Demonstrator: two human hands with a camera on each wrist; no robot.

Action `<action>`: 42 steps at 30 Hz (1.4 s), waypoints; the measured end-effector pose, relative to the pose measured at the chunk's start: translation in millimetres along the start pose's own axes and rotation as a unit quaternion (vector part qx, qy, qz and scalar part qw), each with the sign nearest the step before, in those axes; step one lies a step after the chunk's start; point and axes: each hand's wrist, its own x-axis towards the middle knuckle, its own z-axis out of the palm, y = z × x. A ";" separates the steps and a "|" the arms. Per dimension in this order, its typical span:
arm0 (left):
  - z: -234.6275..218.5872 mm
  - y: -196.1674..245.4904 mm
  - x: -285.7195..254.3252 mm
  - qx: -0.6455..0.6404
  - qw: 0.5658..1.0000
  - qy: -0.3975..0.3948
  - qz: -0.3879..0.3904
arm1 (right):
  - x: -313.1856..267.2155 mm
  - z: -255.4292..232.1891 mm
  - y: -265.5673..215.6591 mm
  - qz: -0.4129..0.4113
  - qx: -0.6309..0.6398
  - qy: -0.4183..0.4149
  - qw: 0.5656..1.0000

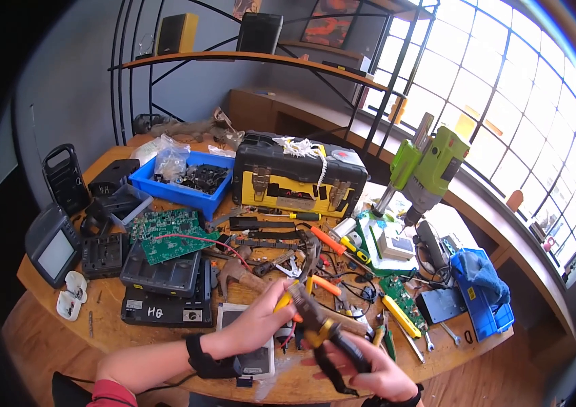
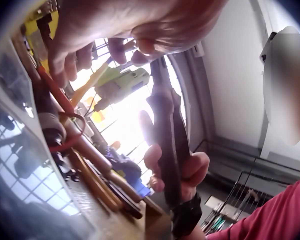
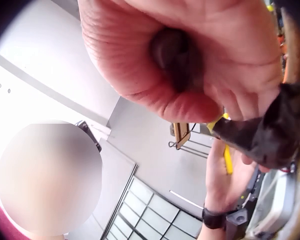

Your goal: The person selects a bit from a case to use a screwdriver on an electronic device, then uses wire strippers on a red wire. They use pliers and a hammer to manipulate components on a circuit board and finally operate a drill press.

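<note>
One black-handled hand tool [image 1: 347, 351], gripped in right hand [image 1: 384, 373] above workbench [image 1: 106, 295]. Left hand [image 1: 255, 327]: fingers curled round yellow handle [image 1: 282, 302]. Likely hazard: tools knocking together, loosening either grip.

Red sleeve [image 1: 110, 393] partly off-frame

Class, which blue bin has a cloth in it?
The right-hand bin: a blue cloth lies in it, while the left-hand bin, beside the toolbox, holds dark parts.

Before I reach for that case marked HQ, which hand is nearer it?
Left. Your left hand is just right of the HQ case; your right hand is farther right.
</note>
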 end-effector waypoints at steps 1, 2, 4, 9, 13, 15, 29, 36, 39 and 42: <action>4.9 -1.0 -2.7 -0.116 0.992 0.010 -0.040 | -3.6 1.3 1.9 0.010 -0.030 -0.002 0.999; 8.7 0.2 -6.8 -0.230 0.969 0.020 -0.082 | -8.3 5.3 1.8 0.022 -0.058 -0.005 0.998; -3.7 20.2 -12.7 -0.306 0.944 0.047 -0.114 | -15.5 13.4 -10.8 -0.006 0.011 -0.009 1.000; -51.7 49.9 -21.2 -0.393 0.916 0.069 -0.035 | -22.0 -5.3 -17.8 -0.073 0.021 0.157 0.985; -76.9 44.9 -28.3 -0.409 0.907 0.090 0.040 | 5.2 -40.9 -44.6 0.029 0.037 0.138 0.989; -82.0 39.5 -29.8 -0.406 0.905 0.106 0.067 | 20.8 -44.8 -62.4 0.080 0.002 0.131 0.988; -101.6 7.2 -48.2 -0.395 0.916 0.068 0.000 | 127.4 -24.8 -108.3 0.296 -0.344 -0.006 0.891; -102.6 2.2 -55.0 -0.372 0.924 0.087 -0.016 | 174.7 -8.8 -129.9 0.381 -0.409 -0.017 0.829; -102.4 -3.7 -52.9 -0.369 0.924 0.098 -0.024 | 195.4 2.2 -138.2 0.423 -0.443 -0.027 0.790; -101.7 0.3 -52.1 -0.356 0.925 0.124 -0.044 | 211.7 7.6 -141.5 0.438 -0.462 -0.051 0.770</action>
